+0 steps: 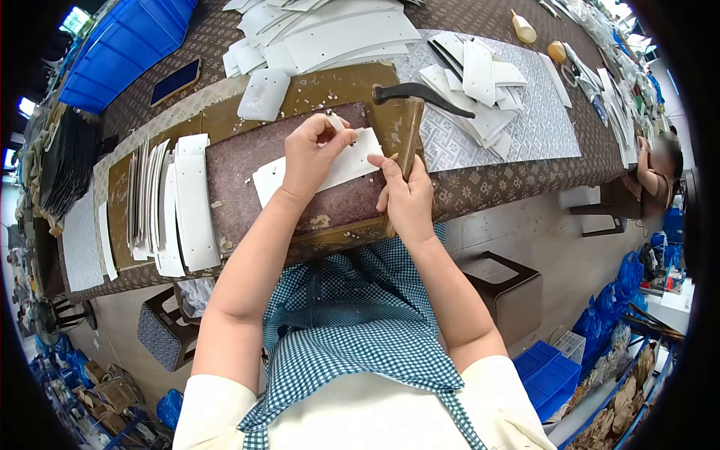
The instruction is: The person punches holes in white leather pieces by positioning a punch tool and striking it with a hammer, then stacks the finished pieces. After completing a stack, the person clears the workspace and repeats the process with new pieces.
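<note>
My right hand (pixel 408 196) is wrapped round the wooden handle of a hammer (pixel 413 131), whose dark curved head is raised at the far end. In the pinched fingers of my left hand (pixel 313 154) is a short pale rod with a dark top (pixel 333 118), perhaps a punch. Its lower end meets a white flat piece (pixel 362 161), beside a dark spot. This white piece lies aslant on a worn reddish block (pixel 232 172), partly hidden under my left hand. Small white bits are scattered over the block and the board behind it.
Left of the block stands a row of white pieces with holes (pixel 196 217). More white sheets (pixel 345 37) are piled behind, and others (pixel 480 75) at right. A phone (pixel 176 82) and a blue bin (pixel 127 52) are at far left. A person (pixel 660 176) sits far right.
</note>
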A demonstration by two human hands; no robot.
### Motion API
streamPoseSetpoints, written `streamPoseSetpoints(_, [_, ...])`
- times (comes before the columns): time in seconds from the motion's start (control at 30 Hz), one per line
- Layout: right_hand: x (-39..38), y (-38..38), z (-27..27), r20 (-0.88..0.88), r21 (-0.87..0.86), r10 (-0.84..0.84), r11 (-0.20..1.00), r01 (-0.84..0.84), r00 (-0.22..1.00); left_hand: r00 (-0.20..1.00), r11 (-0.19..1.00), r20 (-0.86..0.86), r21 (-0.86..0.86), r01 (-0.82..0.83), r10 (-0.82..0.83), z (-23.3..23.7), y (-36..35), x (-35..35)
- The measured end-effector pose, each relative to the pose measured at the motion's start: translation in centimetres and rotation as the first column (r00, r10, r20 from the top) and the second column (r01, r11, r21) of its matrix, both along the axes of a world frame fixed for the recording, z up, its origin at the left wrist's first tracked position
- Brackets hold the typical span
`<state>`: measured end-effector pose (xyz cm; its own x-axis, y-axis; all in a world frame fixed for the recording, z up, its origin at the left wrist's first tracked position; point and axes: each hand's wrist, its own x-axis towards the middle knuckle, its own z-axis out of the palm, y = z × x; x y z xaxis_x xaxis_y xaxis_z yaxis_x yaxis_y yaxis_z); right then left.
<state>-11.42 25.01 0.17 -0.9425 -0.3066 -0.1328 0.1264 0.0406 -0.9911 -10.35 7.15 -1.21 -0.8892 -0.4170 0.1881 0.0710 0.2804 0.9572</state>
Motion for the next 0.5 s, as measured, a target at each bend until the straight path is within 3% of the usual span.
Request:
streamPoseSetpoints(0.03, [-0.01,0.01,-0.10,-0.002,-0.007,-0.011,1.000,0.011,1.000,0.998,0.998,-0.038,0.046,0.048,-0.046,0.20,0.35,0.39])
streamPoseSetpoints(0.17, [-0.02,-0.07,-0.28,-0.010,-0.011,-0.032,0.999,0.032,0.999,0.989,0.988,-0.062,-0.090,0.127,-0.133,-0.07,0.35,0.88])
streamPoseSetpoints(0.27, [-0.07,-0.01,-0.16,-0.015,-0.006,-0.030,1.000,0.029,0.999,0.982,0.973,0.052,-0.138,0.187,-0.182,0.13,0.08,1.19])
streamPoseSetpoints(0.5, [-0.11,0.01,-0.31,-0.006,-0.013,-0.037,0.999,0.037,0.999,0.977,0.953,0.002,-0.219,0.209,-0.214,0.05,0.20,1.24])
